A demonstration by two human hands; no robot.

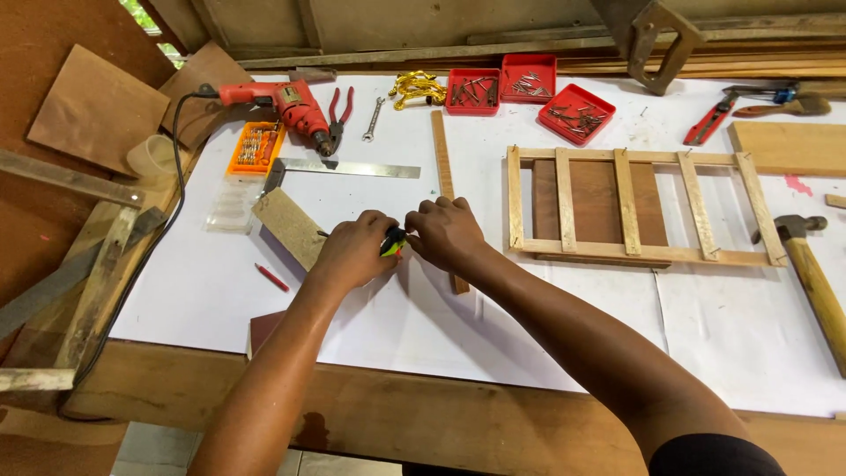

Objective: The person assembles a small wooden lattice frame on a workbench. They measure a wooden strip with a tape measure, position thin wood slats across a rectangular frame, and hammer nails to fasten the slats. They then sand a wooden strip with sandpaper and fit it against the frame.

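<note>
**Both hands closed on a small yellow-green tool at mid-tabletop**

A small yellow-green tool (393, 241) is gripped between the left hand (354, 251) and the right hand (447, 231); fingers of both are curled shut around it, so most of it is hidden. The tool is held just beside a thin wood strip (443, 172) laid lengthwise on the paper-covered tabletop (203, 291). A sanding block (289, 227) is seen just left of the left hand, a steel ruler (352, 167) beyond it. A slatted frame (634, 207) is laid to the right, a hammer (815, 278) further right. A red drill (282, 104) and three red trays (577, 115) are noted at the far edge.
</note>
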